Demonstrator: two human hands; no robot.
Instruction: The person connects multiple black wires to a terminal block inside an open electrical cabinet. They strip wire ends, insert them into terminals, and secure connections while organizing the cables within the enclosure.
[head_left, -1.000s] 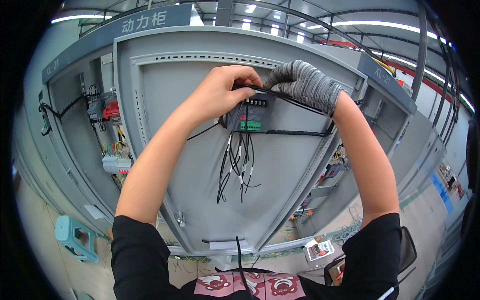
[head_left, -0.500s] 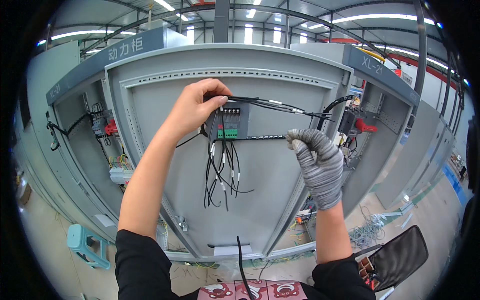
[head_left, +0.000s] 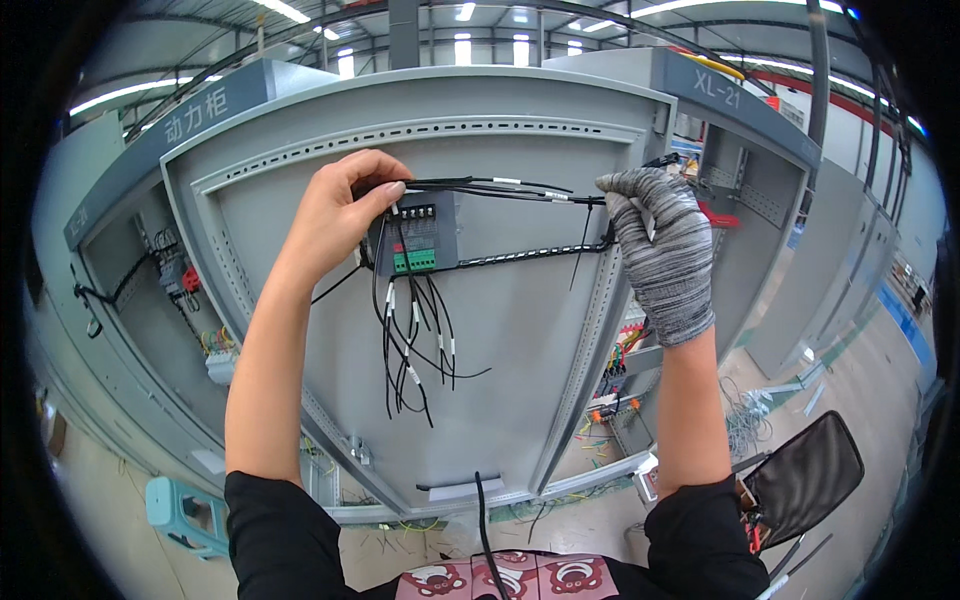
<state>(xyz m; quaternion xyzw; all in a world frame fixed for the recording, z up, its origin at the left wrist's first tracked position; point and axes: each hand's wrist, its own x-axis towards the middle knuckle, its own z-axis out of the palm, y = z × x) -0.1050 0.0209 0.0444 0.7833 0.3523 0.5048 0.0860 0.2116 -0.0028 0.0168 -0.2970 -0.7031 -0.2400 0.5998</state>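
Observation:
My bare left hand (head_left: 345,205) pinches a bundle of thin black wires (head_left: 470,185) with white marker sleeves, just above a grey electrical module. That module (head_left: 447,228), with a green terminal block (head_left: 415,260), is mounted on a grey cabinet door panel. The bundle stretches rightward to my right hand (head_left: 665,255), in a striped grey knit glove, whose fingertips are closed on the far ends of some wires. One thin black wire (head_left: 579,255) dangles beside those fingertips. Below the terminal block hang several more black wires (head_left: 415,345) with white sleeves, their ends loose.
A spirally wrapped harness (head_left: 530,254) runs right from the module across the panel (head_left: 480,400). Open cabinets flank it, with red switch handles (head_left: 190,278) inside. Low down are a turquoise stool (head_left: 185,510), a black mesh-backed chair (head_left: 810,480) and tangled grey wire (head_left: 745,420) on the floor.
My right hand has risen to the wire ends and closed on them. The left hand keeps its hold on the bundle. The whole view has shifted, with the panel now further left.

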